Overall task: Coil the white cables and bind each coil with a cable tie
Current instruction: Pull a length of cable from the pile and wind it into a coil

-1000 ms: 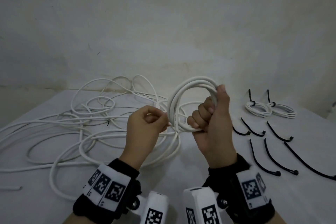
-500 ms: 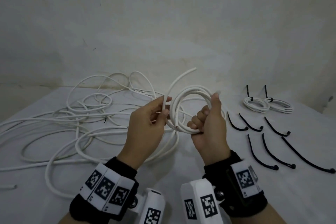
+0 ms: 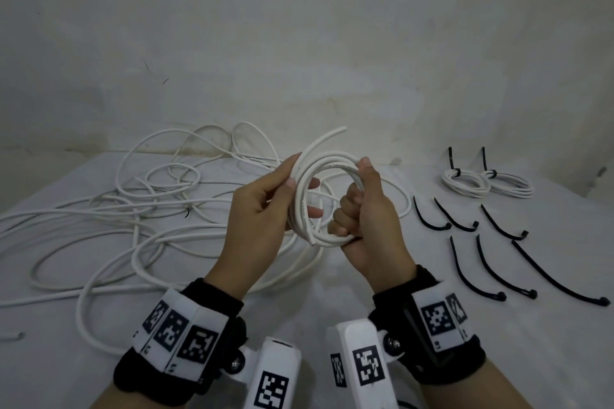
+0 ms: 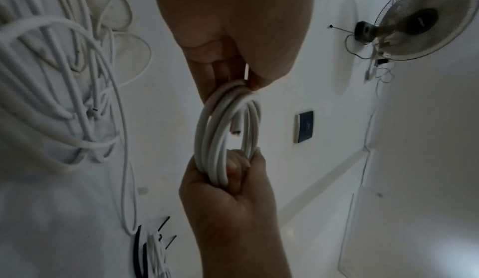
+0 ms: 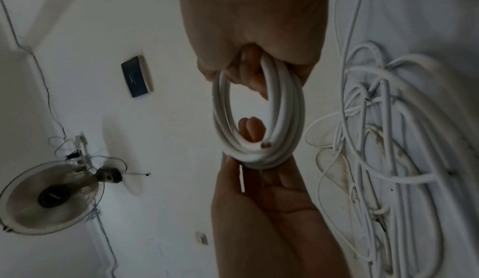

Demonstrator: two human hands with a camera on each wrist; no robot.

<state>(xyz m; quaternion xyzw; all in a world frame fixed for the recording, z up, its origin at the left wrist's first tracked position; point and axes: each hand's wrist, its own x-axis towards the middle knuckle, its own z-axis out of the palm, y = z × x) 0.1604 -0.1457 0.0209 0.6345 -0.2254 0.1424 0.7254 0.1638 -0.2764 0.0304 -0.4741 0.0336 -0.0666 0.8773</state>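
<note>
Both hands hold one white coil [image 3: 327, 199] in the air above the table [image 3: 432, 325]. The right hand [image 3: 368, 222] has its fingers curled through the coil's right side, thumb on top. The left hand [image 3: 262, 209] grips the left side between thumb and fingers, with a loose cable end [image 3: 327, 138] sticking up past it. Behind lies a heap of loose cables [image 3: 133, 209]. To the right lie six black cable ties [image 3: 491, 256] and two bound coils [image 3: 486, 181].
</note>
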